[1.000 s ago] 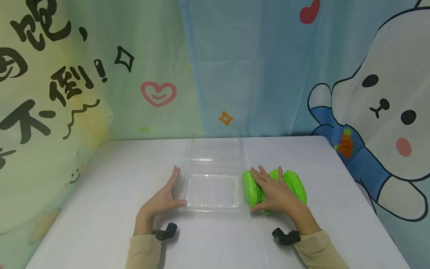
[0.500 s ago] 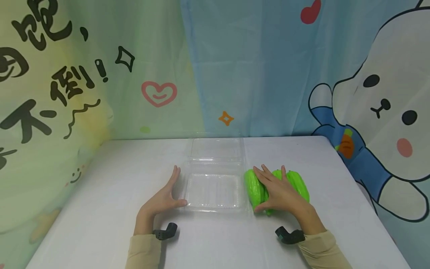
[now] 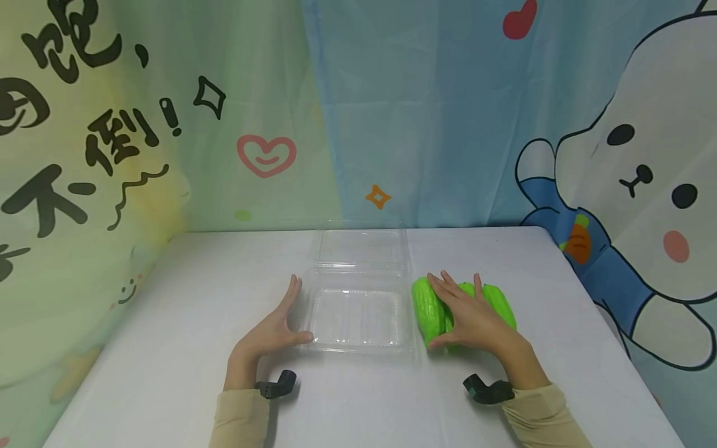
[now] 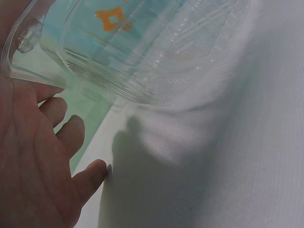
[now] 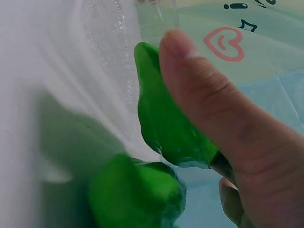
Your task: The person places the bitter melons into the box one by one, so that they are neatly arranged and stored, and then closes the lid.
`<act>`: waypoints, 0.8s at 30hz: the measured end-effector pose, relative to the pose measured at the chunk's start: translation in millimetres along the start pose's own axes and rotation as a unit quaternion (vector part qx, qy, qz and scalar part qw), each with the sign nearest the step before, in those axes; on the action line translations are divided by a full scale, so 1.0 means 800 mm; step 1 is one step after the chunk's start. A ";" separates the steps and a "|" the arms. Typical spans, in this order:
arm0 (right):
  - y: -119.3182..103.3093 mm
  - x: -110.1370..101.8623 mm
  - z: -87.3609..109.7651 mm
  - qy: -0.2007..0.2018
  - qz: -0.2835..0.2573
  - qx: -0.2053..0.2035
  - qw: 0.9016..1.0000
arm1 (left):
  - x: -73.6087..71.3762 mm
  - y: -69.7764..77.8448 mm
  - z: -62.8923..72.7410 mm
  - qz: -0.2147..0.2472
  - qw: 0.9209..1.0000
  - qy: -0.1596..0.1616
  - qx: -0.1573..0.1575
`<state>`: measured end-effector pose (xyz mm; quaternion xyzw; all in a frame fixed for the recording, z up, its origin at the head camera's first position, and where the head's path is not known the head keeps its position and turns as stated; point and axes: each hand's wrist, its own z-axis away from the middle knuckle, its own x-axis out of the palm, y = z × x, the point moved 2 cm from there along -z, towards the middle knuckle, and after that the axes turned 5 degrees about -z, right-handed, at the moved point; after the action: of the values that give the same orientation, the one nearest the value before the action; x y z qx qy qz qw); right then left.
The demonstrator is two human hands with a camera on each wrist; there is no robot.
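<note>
A clear plastic clamshell box (image 3: pixel 358 317) lies opened flat on the white table, its lid (image 3: pixel 361 247) folded back toward the far edge. My left hand (image 3: pixel 271 330) rests along its left side, thumb at the near corner and fingers extended; in the left wrist view the fingers (image 4: pixel 71 135) are under and beside the clear rim. Right of the box, my right hand (image 3: pixel 467 317) grips a bright green, ridged vegetable (image 3: pixel 427 308) resembling a bitter melon, the thumb (image 5: pixel 204 80) pressed along it. Another green vegetable (image 5: pixel 135 192) shows below it in the right wrist view.
More green vegetables (image 3: pixel 497 305) lie beneath and beyond the right hand, partly hidden by it. A printed curtain (image 3: pixel 370 112) hangs behind the table's far edge. The white tabletop (image 3: pixel 364 398) extends in front of the box between the forearms.
My right hand has shifted slightly right and away from me with the gripped green vegetable; the others have edged right too. The left hand and the clear box have stayed put.
</note>
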<state>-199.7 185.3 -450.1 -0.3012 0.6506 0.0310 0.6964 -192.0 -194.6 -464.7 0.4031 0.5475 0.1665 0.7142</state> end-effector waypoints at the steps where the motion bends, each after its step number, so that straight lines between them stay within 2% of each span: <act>1: 0.000 -0.001 0.000 0.001 -0.002 0.001 1.000 | -0.002 0.008 0.003 0.004 1.000 -0.001 -0.002; 3: 0.000 -0.003 0.000 0.004 -0.002 0.002 1.000 | -0.006 0.023 0.008 0.009 1.000 -0.005 -0.005; 5: 0.000 -0.005 0.001 0.007 -0.002 0.003 1.000 | -0.007 0.023 0.008 0.010 1.000 -0.005 -0.002; 8: 0.001 -0.007 0.002 0.008 -0.002 0.008 1.000 | -0.004 0.015 0.005 0.010 1.000 -0.005 0.000; 15: 0.001 -0.010 0.002 -0.001 -0.005 0.019 1.000 | 0.007 -0.025 -0.007 -0.006 1.000 0.004 0.006; 18: 0.000 -0.012 0.002 0.005 0.000 0.020 1.000 | 0.007 -0.031 -0.009 -0.009 1.000 0.003 0.010; 24: -0.003 -0.016 0.004 0.021 0.007 0.014 1.000 | 0.007 -0.031 -0.010 -0.008 1.000 0.001 0.012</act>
<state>-197.6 189.2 -437.3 -0.2874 0.6678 0.0203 0.6863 -202.1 -203.3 -487.9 0.4069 0.5535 0.1550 0.7100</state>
